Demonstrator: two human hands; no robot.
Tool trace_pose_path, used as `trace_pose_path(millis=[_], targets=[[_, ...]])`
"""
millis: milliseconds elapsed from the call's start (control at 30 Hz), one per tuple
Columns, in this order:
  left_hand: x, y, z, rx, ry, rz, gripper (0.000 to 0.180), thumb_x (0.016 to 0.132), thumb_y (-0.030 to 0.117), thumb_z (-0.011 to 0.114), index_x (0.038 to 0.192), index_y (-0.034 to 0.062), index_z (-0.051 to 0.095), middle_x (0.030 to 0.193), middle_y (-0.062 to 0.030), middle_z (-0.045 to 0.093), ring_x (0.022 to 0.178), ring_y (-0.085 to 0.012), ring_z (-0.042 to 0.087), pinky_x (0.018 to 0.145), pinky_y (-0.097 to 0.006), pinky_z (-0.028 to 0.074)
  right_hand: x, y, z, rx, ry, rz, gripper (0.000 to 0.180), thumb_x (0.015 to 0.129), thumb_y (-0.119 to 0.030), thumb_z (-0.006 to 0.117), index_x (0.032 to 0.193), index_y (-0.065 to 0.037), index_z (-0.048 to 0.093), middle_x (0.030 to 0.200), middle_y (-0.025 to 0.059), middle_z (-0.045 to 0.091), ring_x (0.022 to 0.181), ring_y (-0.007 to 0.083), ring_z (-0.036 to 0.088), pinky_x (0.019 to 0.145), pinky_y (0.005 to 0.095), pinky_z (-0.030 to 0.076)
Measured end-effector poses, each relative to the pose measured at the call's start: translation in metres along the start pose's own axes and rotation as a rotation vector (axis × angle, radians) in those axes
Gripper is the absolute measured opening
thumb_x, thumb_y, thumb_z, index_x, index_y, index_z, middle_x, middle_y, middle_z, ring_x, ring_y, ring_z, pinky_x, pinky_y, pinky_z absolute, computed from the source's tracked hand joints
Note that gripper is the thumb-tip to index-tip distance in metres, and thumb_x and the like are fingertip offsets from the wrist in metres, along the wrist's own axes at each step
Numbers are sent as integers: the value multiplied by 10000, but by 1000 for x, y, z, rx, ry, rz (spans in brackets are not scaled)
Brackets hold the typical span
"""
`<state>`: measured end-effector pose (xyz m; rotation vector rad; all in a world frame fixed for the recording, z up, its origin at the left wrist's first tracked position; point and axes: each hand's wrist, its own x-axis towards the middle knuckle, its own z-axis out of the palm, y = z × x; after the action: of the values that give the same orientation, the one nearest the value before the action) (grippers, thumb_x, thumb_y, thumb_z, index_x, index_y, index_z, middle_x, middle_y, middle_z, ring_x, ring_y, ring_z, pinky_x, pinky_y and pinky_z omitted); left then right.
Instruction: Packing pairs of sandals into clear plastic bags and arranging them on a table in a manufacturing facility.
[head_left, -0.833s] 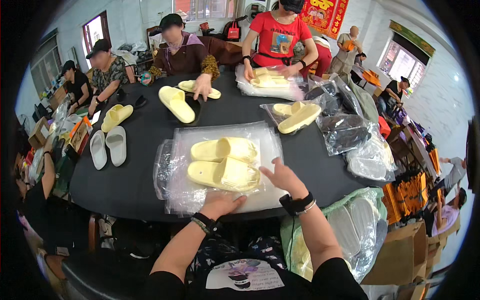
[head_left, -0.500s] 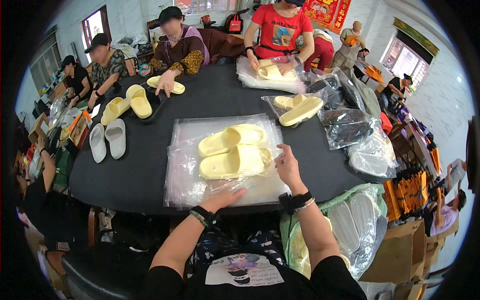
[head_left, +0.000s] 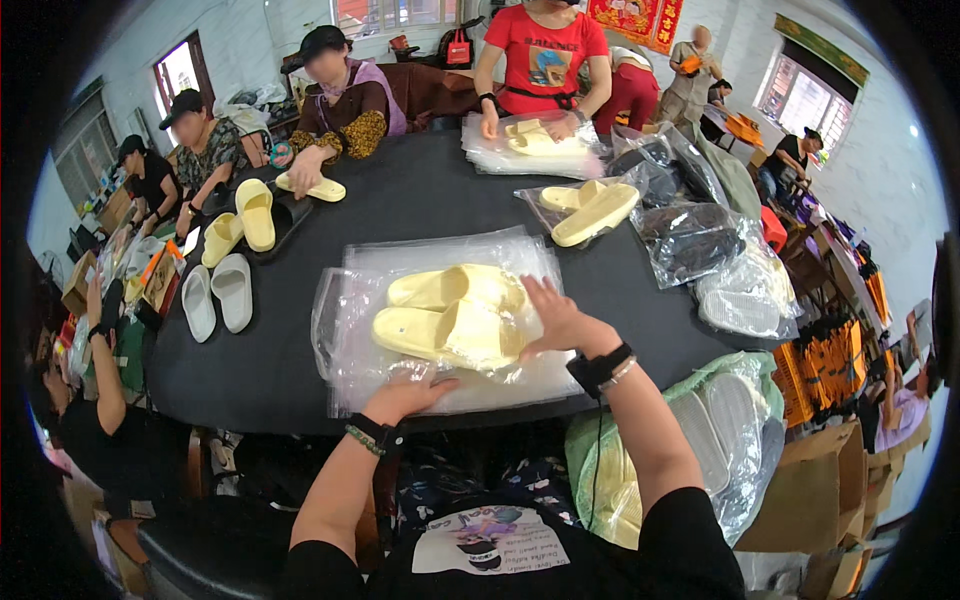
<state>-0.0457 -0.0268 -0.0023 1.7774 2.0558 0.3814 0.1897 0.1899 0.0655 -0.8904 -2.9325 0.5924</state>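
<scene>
Here, we spread our right hand (head_left: 560, 318) at the right end of yellow slippers (head_left: 410, 328) atop clear bags (head_left: 352, 375); we cannot tell whether our left hand (head_left: 405, 393), near side, pinches anything.

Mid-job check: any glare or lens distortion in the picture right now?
Head view, centre: white glare streaks on the clear plastic bags about the yellow slides; head view, toward the rim: fisheye distortion tilts the bright window at right, and the corners go black.

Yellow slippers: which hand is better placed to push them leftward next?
Likely the right hand: it is open at the slippers' right end. The left hand is lower, at the bags' near edge.
</scene>
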Motion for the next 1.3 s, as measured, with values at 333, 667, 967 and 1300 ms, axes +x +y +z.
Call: trace_pose_path(millis=[333, 667, 967, 1300], targets=[[4, 24, -6, -24, -166, 34, 619, 930, 610, 463, 1314, 138, 576, 1303, -157, 594, 1186, -346, 557, 994, -412, 437, 18, 17, 20, -167, -223, 76, 1526, 422, -448, 935, 1544, -29, -11, 1626, 169, 27, 1487, 408, -3, 1167, 594, 109], [-81, -50, -64, 22, 423, 182, 199, 885, 203, 656, 828, 17, 698, 766, -162, 670, 699, -303, 636, 666, -335, 497, 12, 25, 31, -85, -234, 101, 1576, 403, -525, 930, 1540, -21, -37, 1625, 178, -4, 1496, 361, -63, 1171, 586, 81], [-31, -87, -104, -233, 478, 154, 245, 887, 64, 591, 1124, 24, 638, 1129, -159, 633, 1095, -317, 592, 913, -369, 477, 22, 28, 38, -80, -244, 103, 1615, 379, -574, 920, 1537, -17, -59, 1627, 170, -20, 1497, 355, -78, 1168, 584, 80], [62, -28, -128, 277, -234, 524, 602, 953, 287, 571, 1456, 25, 366, 1510, -233, 332, 1426, -367, 283, 1172, -432, 266, 9, 23, 33, -75, -209, 115, 1539, 441, -496, 925, 1531, 13, -35, 1624, 184, -7, 1498, 351, -56, 1186, 546, 42]])
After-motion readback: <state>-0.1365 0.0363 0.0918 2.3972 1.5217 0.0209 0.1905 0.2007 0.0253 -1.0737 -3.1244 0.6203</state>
